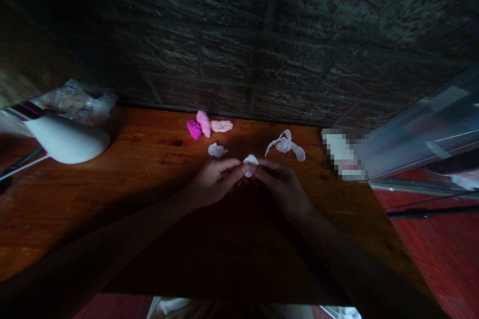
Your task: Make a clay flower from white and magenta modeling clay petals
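Observation:
Between my two hands is a small white piece of soft clay [250, 160], pinched at its edges over the table's middle. My left hand [219, 179] grips it from the left with thumb and fingers. From the right, my right hand [280, 182] presses its thumb and fingers on the same piece. Just beyond my left hand lies a loose white lump [217, 149]. Farther back are a magenta lump [194, 129], an upright-lying pink lump [203, 123] and a pale pink lump [221, 125], close together. Thin white strips [285, 145] lie beyond my right hand.
A white lamp-like object [69, 137] stands at the left, with a crumpled clear plastic bag [80, 102] behind it. A blurred-out white box [344, 154] lies at the right near a translucent panel [422, 124]. A dark stone wall [224, 50] borders the wooden table [149, 169].

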Demonstrator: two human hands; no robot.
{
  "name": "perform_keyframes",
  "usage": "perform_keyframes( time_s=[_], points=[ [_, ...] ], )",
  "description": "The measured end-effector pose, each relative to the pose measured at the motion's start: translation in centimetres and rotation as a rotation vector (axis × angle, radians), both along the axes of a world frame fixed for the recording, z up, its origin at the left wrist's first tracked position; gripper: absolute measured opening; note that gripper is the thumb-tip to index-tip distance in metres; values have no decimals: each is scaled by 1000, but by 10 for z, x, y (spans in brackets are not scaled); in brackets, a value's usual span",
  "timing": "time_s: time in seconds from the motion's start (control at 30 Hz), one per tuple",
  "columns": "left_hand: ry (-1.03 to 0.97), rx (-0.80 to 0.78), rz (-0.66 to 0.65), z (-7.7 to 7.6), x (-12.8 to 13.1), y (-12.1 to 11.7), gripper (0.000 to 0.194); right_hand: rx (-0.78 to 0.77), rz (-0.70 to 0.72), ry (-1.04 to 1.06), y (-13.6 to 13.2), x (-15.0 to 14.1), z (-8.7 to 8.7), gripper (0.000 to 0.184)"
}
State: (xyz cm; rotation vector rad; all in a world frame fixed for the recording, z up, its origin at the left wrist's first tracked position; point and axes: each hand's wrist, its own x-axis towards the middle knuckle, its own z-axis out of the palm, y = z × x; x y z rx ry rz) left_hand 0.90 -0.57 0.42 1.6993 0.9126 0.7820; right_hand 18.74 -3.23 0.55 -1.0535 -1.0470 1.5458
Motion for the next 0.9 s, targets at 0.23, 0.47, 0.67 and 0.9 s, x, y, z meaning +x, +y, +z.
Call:
perform_keyframes(
  time_s=[0.23,0.47,0.67,0.9],
  points=[
    [-3,90,34,2,-2,2,31,8,55,-72,-1,-1,4,25],
    [40,223,76,7,-2,1,33,145,77,-191,0,1,2,25],
    [126,310,52,2,-4,4,36,197,119,-249,-3,0,4,20],
    [115,313,31,4,-5,6,37,122,79,-230,-3,-1,8,25]
  ],
)
